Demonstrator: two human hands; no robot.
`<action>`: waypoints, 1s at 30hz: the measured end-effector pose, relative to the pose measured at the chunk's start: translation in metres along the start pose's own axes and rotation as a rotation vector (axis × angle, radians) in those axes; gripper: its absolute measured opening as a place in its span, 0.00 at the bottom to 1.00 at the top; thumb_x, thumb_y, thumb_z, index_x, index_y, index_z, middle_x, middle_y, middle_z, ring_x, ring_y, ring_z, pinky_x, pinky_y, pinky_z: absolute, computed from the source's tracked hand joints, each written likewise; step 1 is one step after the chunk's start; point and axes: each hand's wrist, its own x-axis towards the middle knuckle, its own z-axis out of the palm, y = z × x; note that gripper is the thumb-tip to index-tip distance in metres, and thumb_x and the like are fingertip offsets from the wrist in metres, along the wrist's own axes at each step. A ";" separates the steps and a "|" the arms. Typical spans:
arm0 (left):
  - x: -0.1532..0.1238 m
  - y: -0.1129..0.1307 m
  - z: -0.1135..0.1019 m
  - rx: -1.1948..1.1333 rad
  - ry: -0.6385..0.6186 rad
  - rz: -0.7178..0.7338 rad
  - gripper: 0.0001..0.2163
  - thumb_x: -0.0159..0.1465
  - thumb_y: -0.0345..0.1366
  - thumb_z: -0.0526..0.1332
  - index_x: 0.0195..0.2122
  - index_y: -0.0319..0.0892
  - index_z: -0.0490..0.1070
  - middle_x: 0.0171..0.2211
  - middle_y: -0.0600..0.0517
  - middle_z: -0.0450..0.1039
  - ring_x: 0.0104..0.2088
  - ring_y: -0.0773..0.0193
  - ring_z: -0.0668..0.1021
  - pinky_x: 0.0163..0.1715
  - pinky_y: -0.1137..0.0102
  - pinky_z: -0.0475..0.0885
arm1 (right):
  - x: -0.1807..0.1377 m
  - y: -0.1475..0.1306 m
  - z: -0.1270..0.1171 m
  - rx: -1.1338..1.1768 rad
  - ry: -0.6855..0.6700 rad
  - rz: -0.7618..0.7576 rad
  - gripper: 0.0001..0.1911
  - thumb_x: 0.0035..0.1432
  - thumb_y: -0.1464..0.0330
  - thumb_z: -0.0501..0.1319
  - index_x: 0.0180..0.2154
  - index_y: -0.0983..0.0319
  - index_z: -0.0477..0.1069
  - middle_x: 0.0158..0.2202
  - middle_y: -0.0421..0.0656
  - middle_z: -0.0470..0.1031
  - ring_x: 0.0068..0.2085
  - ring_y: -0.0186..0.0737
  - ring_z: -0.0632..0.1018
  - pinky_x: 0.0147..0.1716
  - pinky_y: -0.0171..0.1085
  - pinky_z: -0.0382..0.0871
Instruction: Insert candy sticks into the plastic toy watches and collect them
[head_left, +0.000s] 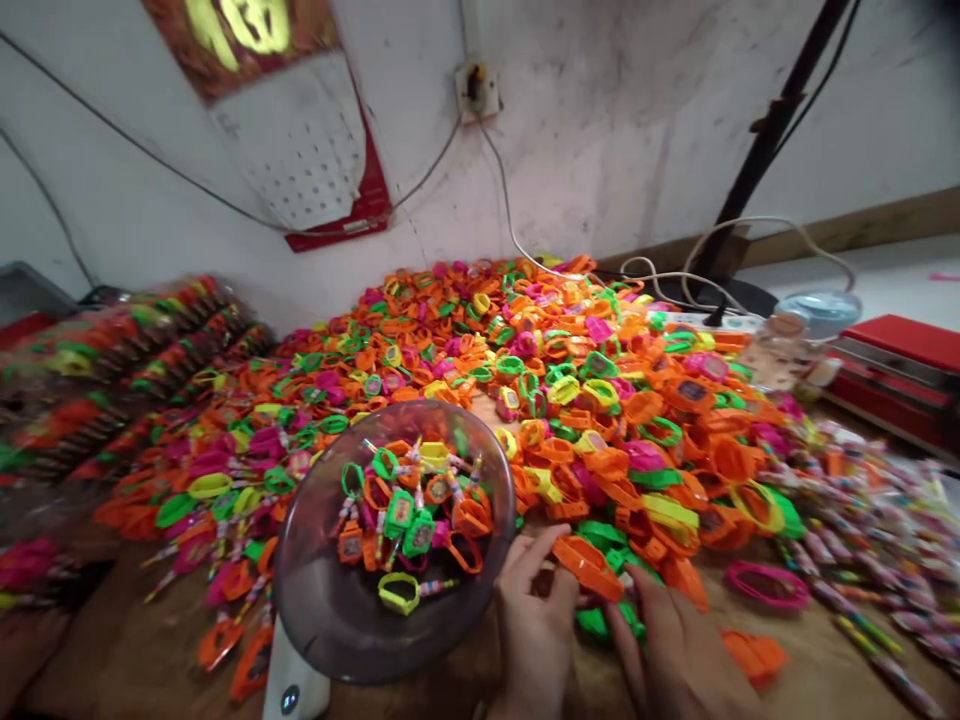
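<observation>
An orange toy watch (589, 567) is between my two hands. My left hand (534, 625) pinches its left end between thumb and fingers, close to the bowl's right rim. My right hand (679, 645) is at the watch's other end, fingers drawn together; what they grip is partly hidden. Green toy watches (596, 622) lie just beneath and behind my fingers. On my left, a dark see-through bowl (330, 635) sits on a white scale (294, 680). Inside it are several toy watches (401, 512) in green, orange and yellow, some with patterned candy-like sticks attached.
A big heap of bright toy watches (450, 320) spreads back to the wall. Patterned sticks (862, 560) are piled on the right, near a red-topped device (900, 350). Bagged watches (142, 340) are stacked left. A dark pole (765, 150) and cables stand behind.
</observation>
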 end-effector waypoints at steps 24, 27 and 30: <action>-0.002 -0.007 -0.015 0.297 -0.161 0.252 0.14 0.61 0.35 0.58 0.45 0.46 0.78 0.34 0.50 0.67 0.30 0.64 0.77 0.27 0.72 0.77 | 0.004 0.011 0.007 -0.003 0.001 -0.029 0.20 0.71 0.62 0.42 0.39 0.66 0.67 0.28 0.44 0.75 0.27 0.37 0.78 0.28 0.34 0.68; -0.001 -0.008 -0.014 0.308 -0.156 0.258 0.13 0.61 0.36 0.58 0.44 0.46 0.79 0.33 0.50 0.67 0.29 0.64 0.77 0.26 0.73 0.77 | 0.001 0.014 0.009 0.019 -0.007 -0.048 0.17 0.71 0.63 0.44 0.37 0.64 0.66 0.27 0.42 0.74 0.26 0.35 0.77 0.27 0.33 0.67; 0.000 -0.009 -0.013 0.318 -0.159 0.271 0.13 0.61 0.37 0.59 0.44 0.45 0.79 0.33 0.49 0.67 0.30 0.63 0.77 0.26 0.73 0.77 | 0.000 0.017 0.010 0.013 0.003 -0.037 0.18 0.70 0.61 0.44 0.40 0.65 0.66 0.30 0.45 0.75 0.28 0.38 0.78 0.28 0.34 0.69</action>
